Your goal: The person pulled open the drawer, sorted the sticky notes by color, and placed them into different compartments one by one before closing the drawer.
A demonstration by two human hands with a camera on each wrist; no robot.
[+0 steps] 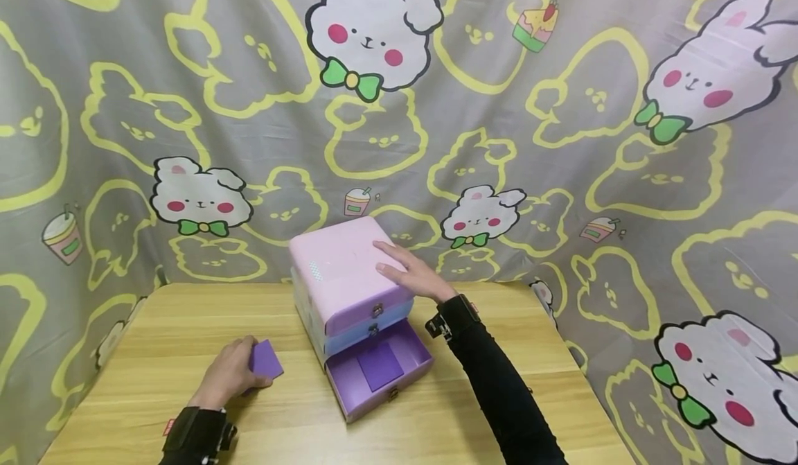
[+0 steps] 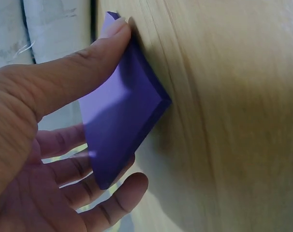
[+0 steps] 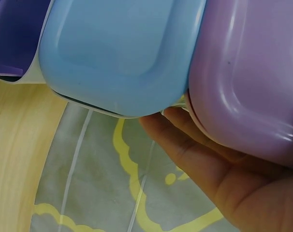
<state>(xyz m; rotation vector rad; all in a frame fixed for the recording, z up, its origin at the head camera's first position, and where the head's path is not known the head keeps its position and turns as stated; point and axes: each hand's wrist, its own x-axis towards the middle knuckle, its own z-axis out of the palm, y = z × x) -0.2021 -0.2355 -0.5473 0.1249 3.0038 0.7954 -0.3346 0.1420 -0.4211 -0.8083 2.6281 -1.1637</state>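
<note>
My left hand (image 1: 231,371) pinches a flat purple square (image 2: 120,116) by its edges, thumb on one side and fingers on the other, low over the table left of the box. The small drawer box (image 1: 343,267) has a pink top, with a purple drawer and a blue drawer (image 3: 117,43) pushed in. Its lowest purple drawer (image 1: 349,396) is pulled out and tilted toward me, and another purple square (image 1: 382,366) lies inside. On the box's right edge rests my right hand (image 1: 414,274), fingers straight along the top and side.
The box stands on a wooden table (image 1: 511,354), near its back edge. A grey curtain (image 1: 274,139) with a rabbit print hangs behind and along both sides. Small metal clasps (image 1: 376,310) stick out from the drawer fronts.
</note>
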